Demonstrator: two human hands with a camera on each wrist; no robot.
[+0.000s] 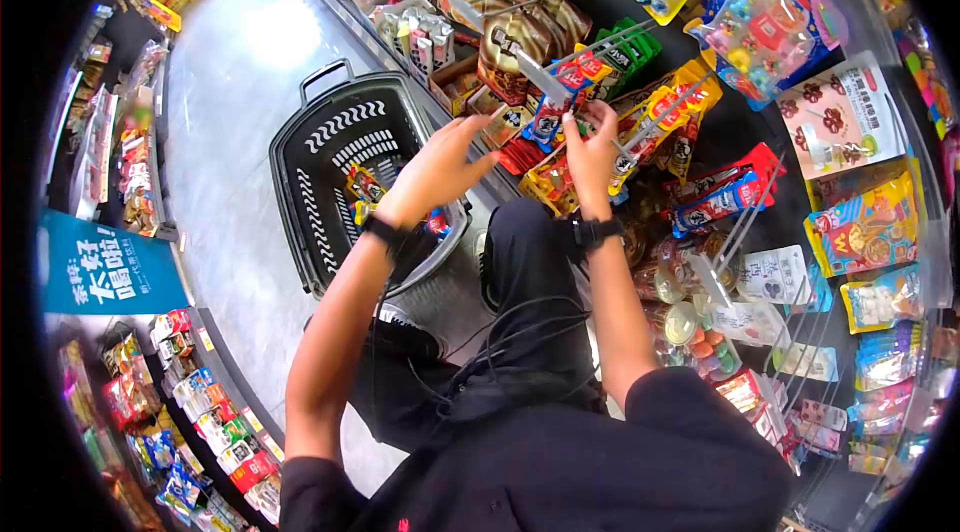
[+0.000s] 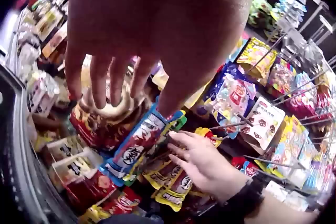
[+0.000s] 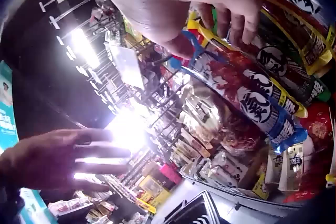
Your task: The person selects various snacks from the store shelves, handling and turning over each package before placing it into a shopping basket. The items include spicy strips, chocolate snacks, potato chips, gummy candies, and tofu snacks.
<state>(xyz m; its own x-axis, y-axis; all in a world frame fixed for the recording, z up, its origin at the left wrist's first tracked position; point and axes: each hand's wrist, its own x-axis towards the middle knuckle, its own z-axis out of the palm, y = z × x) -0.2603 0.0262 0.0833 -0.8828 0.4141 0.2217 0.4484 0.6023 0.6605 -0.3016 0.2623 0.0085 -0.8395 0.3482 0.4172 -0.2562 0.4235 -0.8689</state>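
1 left hand [image 1: 437, 172]: fingers spread, empty | 1 right hand [image 1: 592, 152]: fingers apparently pinching 1 blue packet [image 1: 547, 122]

A person's bare forearms [image 1: 335, 342] stretch forward, the left hand [image 1: 435, 172] held out with straight, slightly parted fingers, the right hand's [image 1: 592, 154] fingers curved toward its thumb.

Open floor [image 1: 225, 132] is stretching left of the black basket [image 1: 310, 157], leaving passage; the basket's left half is lying uncovered, while the left arm [image 1: 348, 322] is crossing its right. A clear tag holder [image 1: 541, 78] is jutting over the blue packet [image 1: 549, 121] at the right hand [image 1: 592, 157]; a bent knee [image 1: 528, 242] is crowding below.
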